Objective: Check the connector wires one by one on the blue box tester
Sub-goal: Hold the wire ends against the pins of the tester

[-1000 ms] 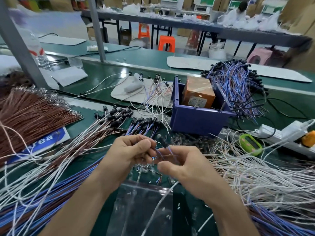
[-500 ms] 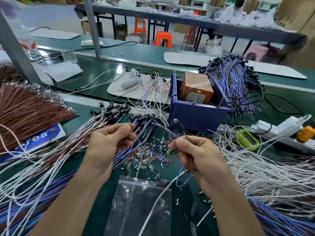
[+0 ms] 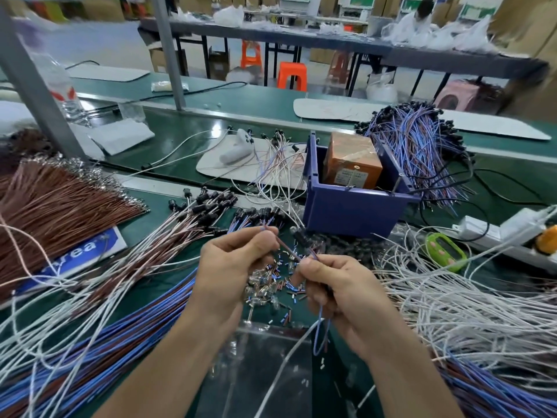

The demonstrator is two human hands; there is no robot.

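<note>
Pinching one thin blue-and-brown connector wire (image 3: pixel 286 250) between curled fingers, left hand (image 3: pixel 235 267) and right hand (image 3: pixel 340 285) hover near the squarish plastic blue box (image 3: pixel 355 209), the wire's black plug (image 3: pixel 300 236) half hidden.

Cannot follow wire (image 3: pixel 286 250) inside right hand (image 3: pixel 337 291): hidden in closed grip, showing again as loop below. Cannot read label (image 3: pixel 351 178) on orange box (image 3: pixel 352 152): too small. Cannot tell kind of small parts (image 3: pixel 271 285) under hands: too tiny. Hidden behind own front wall: floor of blue box (image 3: pixel 346 212). Cut off at left edge: brown wire bundle (image 3: pixel 54 206); at right edge: power strip (image 3: pixel 512 233); at bottom edge: plastic bag (image 3: pixel 256 372), also partly behind forearms (image 3: pixel 168 357). Blurred: bottle (image 3: pixel 60 82) at left, person (image 3: pixel 422 13) at far bench.
</note>
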